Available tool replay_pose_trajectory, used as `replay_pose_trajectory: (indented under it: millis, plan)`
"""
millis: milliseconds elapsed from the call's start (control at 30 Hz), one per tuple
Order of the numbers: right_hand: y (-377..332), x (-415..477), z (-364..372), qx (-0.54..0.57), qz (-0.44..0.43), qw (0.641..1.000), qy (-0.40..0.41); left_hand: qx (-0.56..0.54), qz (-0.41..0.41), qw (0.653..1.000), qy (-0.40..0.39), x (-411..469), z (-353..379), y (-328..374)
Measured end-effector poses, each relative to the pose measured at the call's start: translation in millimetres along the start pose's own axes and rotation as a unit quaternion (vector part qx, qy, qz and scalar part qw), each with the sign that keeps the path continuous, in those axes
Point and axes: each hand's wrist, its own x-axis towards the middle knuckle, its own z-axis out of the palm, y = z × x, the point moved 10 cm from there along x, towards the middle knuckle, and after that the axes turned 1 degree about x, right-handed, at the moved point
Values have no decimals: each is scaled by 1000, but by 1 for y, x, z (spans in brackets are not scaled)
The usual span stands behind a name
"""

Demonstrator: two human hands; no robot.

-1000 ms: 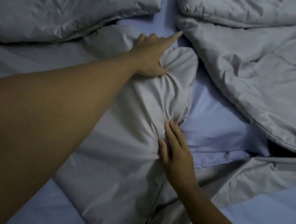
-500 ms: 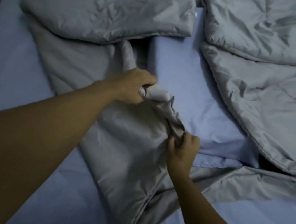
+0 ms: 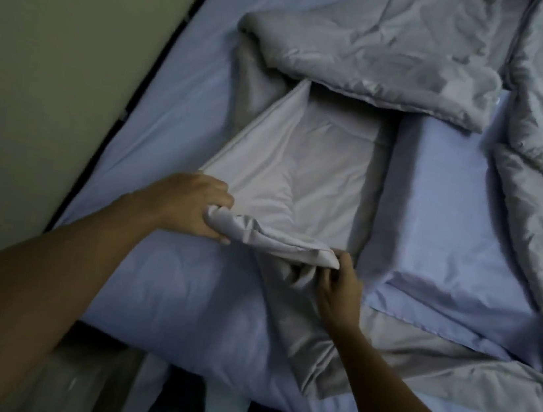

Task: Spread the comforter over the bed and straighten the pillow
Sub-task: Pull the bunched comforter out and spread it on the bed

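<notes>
Here both hands, the left hand and right hand, grip the comforter edge; its bunched bulk lies far and right.

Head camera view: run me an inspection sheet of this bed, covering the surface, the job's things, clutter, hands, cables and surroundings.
Surface: blue bed sheet, largely uncovered.
Job's things: the grey comforter is bunched and folded, not spread; one lighter panel stretches from the heap toward the hands. The blue pillow lies flat, with comforter folds overlapping its far and right edges.
Clutter: nothing seen.
Hands: the left hand grips a gathered corner of the comforter; the right hand pinches the same edge further right.
Cables: nothing seen.
Surroundings: beige wall on the left, with a dark gap between it and the bed.
</notes>
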Motion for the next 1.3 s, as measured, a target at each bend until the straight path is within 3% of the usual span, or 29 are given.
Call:
replay_pose_trajectory:
  millis: [167,267,433,633,733,800,933,1000,1067,1133,1300]
  plan:
    - [-59,-39,102,-30,-58,986,-152,-30,-53,998,33,-104,15,-74]
    - [-89,-70,159,-55,-87,972,-210,-16,-42,998,34,-155,25,-110]
    - [-115,-124,254,-106,-116,948,-277,38,-53,997,46,-229,53,-182]
    - [-129,-174,352,-168,-191,921,-296,-1,-127,991,48,-303,115,-245]
    - [-113,-187,388,-177,-178,923,-292,-14,-182,983,22,-326,159,-269]
    - [-88,-200,413,-191,-141,912,-334,-35,-230,972,-18,-334,195,-286]
    - [-48,-237,443,-160,-116,840,-505,-27,-286,948,-140,-335,260,-293]
    - [-47,-234,438,-160,-126,847,-491,-16,-294,951,-97,-324,265,-290]
    - [-53,-215,422,-178,-151,887,-397,-25,-297,955,-8,-308,261,-289]
    - [-58,-195,411,-218,-193,902,-319,-48,-305,950,52,-296,265,-293]
    - [-22,-184,432,-399,-253,798,-373,-91,-344,934,30,-289,315,-320]
